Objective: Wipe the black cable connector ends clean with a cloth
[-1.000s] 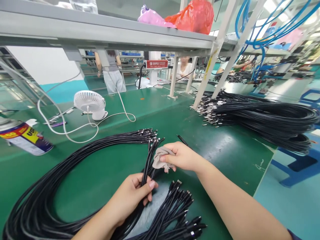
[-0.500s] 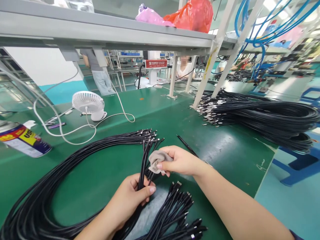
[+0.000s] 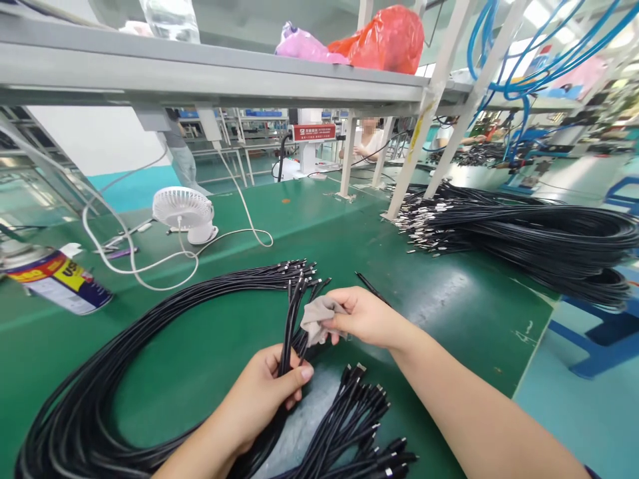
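Observation:
My left hand (image 3: 279,384) is closed around several black cables (image 3: 290,326), whose plug ends point up and away from me. Pinched in my right hand (image 3: 357,316) is a crumpled grey cloth (image 3: 319,318), just right of the held cables. The cloth hides part of a cable; whether it touches the plug cannot be made out. A long looped bundle of black cables (image 3: 150,332) curves across the left of the table, plugs at its far end. Below my hands lies another bunch of cable ends (image 3: 344,419) with metal plugs.
A white fan (image 3: 184,209), its cord and a spray can (image 3: 62,279) stand at left on the green table (image 3: 319,219). A large cable bundle (image 3: 524,226) lies at right by the shelf posts. A thin black pen-like object (image 3: 372,287) lies beyond my right hand.
The cloth has shifted and unfolded slightly in my right hand. My left hand keeps its hold on the cables. The view has tilted up a little, and the person behind is now more hidden.

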A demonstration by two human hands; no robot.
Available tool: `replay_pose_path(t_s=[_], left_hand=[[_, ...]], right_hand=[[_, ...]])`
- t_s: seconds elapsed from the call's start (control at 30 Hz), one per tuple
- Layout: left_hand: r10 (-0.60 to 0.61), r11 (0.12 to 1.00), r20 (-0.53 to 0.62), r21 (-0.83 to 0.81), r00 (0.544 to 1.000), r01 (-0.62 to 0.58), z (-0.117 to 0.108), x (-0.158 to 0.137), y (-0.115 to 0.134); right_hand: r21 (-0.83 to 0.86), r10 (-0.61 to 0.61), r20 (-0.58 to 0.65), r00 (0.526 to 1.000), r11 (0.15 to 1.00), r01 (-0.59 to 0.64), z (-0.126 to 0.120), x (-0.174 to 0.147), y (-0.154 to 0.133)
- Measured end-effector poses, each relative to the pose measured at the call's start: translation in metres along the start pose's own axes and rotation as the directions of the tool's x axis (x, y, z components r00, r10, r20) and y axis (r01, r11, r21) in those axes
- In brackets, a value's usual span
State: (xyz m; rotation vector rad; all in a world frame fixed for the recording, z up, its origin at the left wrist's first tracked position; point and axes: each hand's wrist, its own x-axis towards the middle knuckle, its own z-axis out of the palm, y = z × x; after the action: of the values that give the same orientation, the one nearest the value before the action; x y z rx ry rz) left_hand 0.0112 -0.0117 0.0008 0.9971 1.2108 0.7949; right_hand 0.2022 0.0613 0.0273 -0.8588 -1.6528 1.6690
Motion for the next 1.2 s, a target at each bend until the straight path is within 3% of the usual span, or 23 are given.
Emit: replay_pose_path(t_s=[0.1, 0.37, 0.6, 0.83, 1.03, 1.2], left_hand=[[0.009, 1.0, 0.001, 0.008, 1.0, -0.009, -0.001, 0.0, -0.003], [0.029, 0.997, 0.087, 0.063, 0.996, -0.034, 0.0, -0.001, 0.002], [0.024, 0.998, 0.048, 0.053, 0.999, -0.027, -0.001, 0.002, -0.003], [0.002, 0.999, 0.019, 0.041, 1.0, -0.002, -0.001, 0.0, -0.001], [-0.025, 1.0, -0.007, 0.013, 1.0, 0.025, 0.005, -0.004, 0.01], [-0.022, 1.0, -0.003, -0.013, 1.0, 0.022, 0.008, -0.006, 0.014]], right_hand=[[0.041, -0.013, 0.035, 0.999, 0.999, 0.011, -0.001, 0.001, 0.005], [0.17, 0.081, 0.13, 0.988, 0.98, -0.103, 0.012, 0.003, 0.015], [0.123, 0.001, 0.041, 0.999, 0.992, -0.006, 0.01, 0.002, 0.009], [0.132, -0.011, -0.021, 1.0, 0.991, 0.014, 0.022, 0.002, 0.01], [-0.015, -0.036, -0.107, 0.994, 0.999, 0.035, 0.029, -0.002, -0.001], [-0.02, 0.036, -0.033, 0.999, 0.999, -0.037, 0.035, -0.001, -0.007]])
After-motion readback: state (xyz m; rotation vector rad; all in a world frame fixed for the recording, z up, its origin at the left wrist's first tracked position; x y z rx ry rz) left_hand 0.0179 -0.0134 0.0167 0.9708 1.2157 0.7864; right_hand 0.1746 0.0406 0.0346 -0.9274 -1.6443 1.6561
